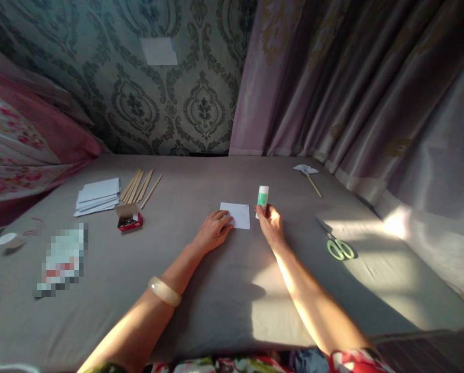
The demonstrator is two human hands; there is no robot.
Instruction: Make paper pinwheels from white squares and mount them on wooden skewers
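Note:
A small white sheet of paper (pixel 239 216) lies on the grey cloth in front of me. My left hand (pixel 215 231) rests flat on its left edge, fingers stretched out and a little apart. To the right of the sheet, my right hand (pixel 271 224) is closed round the lower part of a glue stick (pixel 263 197). The glue stick is green and white, stands upright and has its white cap end at the top. The fingers hide its bottom, so I cannot tell whether it touches the cloth.
At the left are a stack of white paper (pixel 98 196), several wooden sticks (pixel 137 187), an open red box (pixel 129 217) of small dark items and a blurred packet (pixel 62 259). On the right lie green-handled scissors (pixel 339 248) and a paper pinwheel (pixel 307 171). Curtains (pixel 294 83) border the back.

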